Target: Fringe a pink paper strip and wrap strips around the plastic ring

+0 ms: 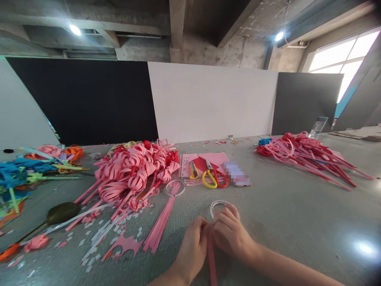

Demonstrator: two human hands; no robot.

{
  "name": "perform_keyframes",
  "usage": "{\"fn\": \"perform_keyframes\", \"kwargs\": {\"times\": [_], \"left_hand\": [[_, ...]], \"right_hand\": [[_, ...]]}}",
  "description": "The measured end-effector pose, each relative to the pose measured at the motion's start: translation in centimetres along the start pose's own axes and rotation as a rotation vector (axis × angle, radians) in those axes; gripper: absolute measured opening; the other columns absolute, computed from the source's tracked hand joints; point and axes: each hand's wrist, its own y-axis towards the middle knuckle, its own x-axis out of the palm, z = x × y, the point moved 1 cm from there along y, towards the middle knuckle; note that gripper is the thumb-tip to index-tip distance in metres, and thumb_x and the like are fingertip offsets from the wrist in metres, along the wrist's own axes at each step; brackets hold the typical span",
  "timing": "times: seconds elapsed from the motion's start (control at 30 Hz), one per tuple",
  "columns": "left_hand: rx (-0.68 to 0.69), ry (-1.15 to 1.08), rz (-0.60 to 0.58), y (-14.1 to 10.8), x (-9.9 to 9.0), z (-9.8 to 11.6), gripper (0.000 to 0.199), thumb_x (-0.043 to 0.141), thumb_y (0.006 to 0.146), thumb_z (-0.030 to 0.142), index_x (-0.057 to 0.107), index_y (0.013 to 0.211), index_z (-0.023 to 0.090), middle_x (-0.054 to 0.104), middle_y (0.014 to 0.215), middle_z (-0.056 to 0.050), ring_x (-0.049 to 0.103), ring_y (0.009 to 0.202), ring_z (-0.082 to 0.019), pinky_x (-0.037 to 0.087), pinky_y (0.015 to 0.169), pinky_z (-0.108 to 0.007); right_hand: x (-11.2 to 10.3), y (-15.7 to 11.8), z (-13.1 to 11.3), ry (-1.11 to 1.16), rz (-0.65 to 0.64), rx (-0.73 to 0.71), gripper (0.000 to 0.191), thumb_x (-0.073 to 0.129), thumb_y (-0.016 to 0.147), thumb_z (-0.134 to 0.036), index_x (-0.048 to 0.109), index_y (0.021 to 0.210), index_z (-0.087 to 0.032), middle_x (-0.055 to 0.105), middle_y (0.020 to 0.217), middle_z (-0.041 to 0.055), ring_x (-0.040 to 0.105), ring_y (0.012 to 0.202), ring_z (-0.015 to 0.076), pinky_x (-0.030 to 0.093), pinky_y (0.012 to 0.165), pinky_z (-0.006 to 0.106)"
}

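Note:
Both hands meet low at the middle of the view, over the grey table. My left hand [193, 247] is closed, its fingertips pinching a pink paper strip [212, 260] that hangs down toward me. Pressed against it, my right hand [229, 230] is closed on the strip's upper part. A white ring [214, 206] stands just behind the right fingers, which hide part of it. Where strip and ring touch, I cannot tell. To the left lies another white ring [175, 188] with a bundle of pink strips [162, 222] through it.
Pink paper-strip flowers [137, 167] are heaped at left, with paper scraps [125, 244] before them. Yellow-handled scissors [210, 176], a red-handled tool [220, 180], pink sheets [218, 158] and a blurred phone [237, 174] lie ahead. More pink and red strips [303, 149] lie right; coloured strips [29, 167] far left.

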Motion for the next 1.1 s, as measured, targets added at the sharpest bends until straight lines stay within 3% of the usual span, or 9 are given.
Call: {"fn": "perform_keyframes", "kwargs": {"times": [0.23,0.5,0.7,1.1], "left_hand": [[-0.087,0.024,0.128,0.5,-0.6,-0.7,0.022,0.03,0.084,0.032,0.037,0.067,0.021,0.043,0.06,0.003,0.043,0.058,-0.015,0.033,0.055,-0.024],[-0.103,-0.093,0.096,0.9,-0.7,-1.1,0.028,0.036,0.083,0.04,0.04,0.065,0.019,0.044,0.059,0.003,0.043,0.058,-0.014,0.033,0.056,-0.023],[-0.064,-0.163,0.069,1.0,-0.8,-0.6,0.027,0.038,0.084,0.039,0.05,0.072,0.018,0.05,0.066,0.002,0.048,0.066,-0.015,0.036,0.061,-0.022],[-0.071,-0.193,0.094,1.2,-0.9,-0.9,0.027,0.045,0.081,0.038,0.045,0.063,0.018,0.048,0.058,0.003,0.046,0.058,-0.014,0.034,0.056,-0.023]], "right_hand": [[0.2,-0.5,0.6,0.103,0.026,0.088,0.018,0.041,0.064,-0.003,0.039,0.07,-0.02,0.048,0.072,-0.0001,0.045,0.071,0.0143,0.035,0.073,0.033],[0.4,-0.3,0.6,0.177,-0.093,0.137,0.022,0.052,0.064,-0.012,0.038,0.079,-0.021,0.05,0.085,0.0028,0.05,0.082,0.0161,0.023,0.091,0.046],[0.8,-0.3,1.1,0.241,-0.166,0.213,0.024,0.05,0.062,-0.007,0.039,0.077,-0.022,0.05,0.08,-0.0007,0.05,0.078,0.014,0.026,0.09,0.042],[0.5,-0.2,0.9,0.261,-0.213,0.245,0.023,0.049,0.061,-0.006,0.04,0.075,-0.021,0.052,0.079,-0.0011,0.05,0.072,0.0132,0.027,0.088,0.04]]}}
